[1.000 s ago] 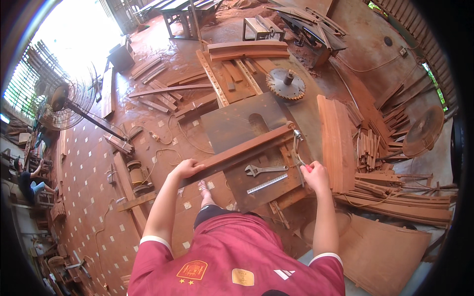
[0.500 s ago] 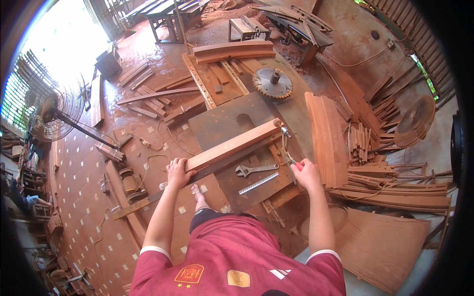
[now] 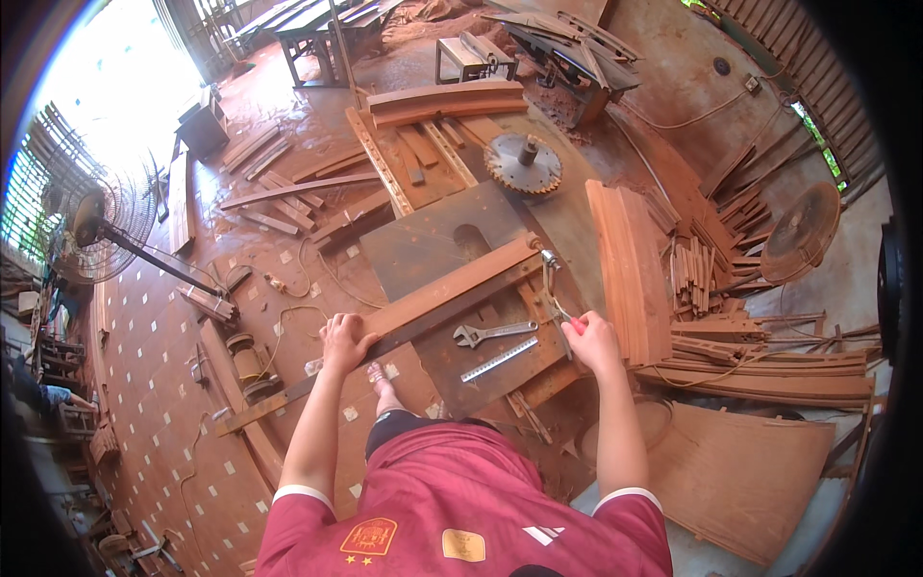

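Observation:
A long reddish wooden bar point(image 3: 452, 285) lies slantwise across the dark metal saw table point(image 3: 404, 245). My left hand point(image 3: 344, 343) is closed over its near left end, thumb along the side. At the far right end of the bar, a shiny metal tool point(image 3: 549, 279) reaches down toward my right hand point(image 3: 591, 339). The fingers of that hand are wrapped round the tool's lower part, where a bit of red shows; its exact kind is unclear. Between my hands, an adjustable wrench point(image 3: 492, 333) and a steel ruler point(image 3: 499, 360) lie on the table.
A toothed circular saw blade point(image 3: 524, 162) lies flat beyond the bar. Curved planks point(image 3: 630, 274) stand at the right, and another curved piece point(image 3: 447, 104) lies at the back. A floor fan point(image 3: 101, 226) is at the left. Cables and wood strips lie on the tiles.
The whole view has shifted slightly to the left. Both hands keep their holds on the wooden bar and the metal tool, with little visible movement.

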`<state>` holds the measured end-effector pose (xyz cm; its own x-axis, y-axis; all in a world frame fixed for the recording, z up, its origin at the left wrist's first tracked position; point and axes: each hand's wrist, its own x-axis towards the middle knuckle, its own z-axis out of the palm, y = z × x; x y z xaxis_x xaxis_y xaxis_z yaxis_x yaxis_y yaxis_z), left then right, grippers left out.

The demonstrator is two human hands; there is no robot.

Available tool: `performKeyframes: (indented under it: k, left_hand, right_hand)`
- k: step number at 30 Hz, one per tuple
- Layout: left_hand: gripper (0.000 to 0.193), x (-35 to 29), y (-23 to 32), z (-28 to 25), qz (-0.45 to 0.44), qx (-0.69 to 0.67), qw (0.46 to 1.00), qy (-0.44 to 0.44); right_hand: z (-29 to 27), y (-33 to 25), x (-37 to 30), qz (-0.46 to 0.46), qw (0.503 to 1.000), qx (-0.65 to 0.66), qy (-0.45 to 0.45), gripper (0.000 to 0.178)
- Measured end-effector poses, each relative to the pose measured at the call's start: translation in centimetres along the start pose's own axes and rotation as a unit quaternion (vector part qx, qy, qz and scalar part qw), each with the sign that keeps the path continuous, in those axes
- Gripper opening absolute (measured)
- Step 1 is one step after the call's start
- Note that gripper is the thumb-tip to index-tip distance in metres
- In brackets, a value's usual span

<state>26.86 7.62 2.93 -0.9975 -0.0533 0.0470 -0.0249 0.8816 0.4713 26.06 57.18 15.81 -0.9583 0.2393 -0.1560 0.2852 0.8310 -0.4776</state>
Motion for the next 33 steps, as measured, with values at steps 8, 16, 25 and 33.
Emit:
performKeyframes:
  k: [8, 16, 25, 33]
  left_hand:
    - [0.06, 2.1, 1.3, 2.3, -0.058, -0.021, 0.997, -0.056]
    - [0.059, 2.0, 2.9, 4.8, -0.051, 0.019, 0.998, -0.024]
    - [0.075, 1.5, 3.5, 4.6, 0.002, 0.048, 0.999, 0.017]
    - [0.077, 1.0, 4.2, 4.9, 0.013, 0.085, 0.994, 0.067]
  right_hand:
    - [0.6, 0.2, 0.4, -0.015, 1.0, -0.025, 0.012, 0.035]
    - [1.7, 1.2, 0.7, -0.028, 0.996, -0.077, 0.032, 0.03]
    - [2.4, 2.6, 0.8, -0.011, 0.994, -0.107, 0.015, 0.041]
    - [2.3, 2.2, 0.0, 0.015, 0.988, -0.15, 0.026, 0.051]
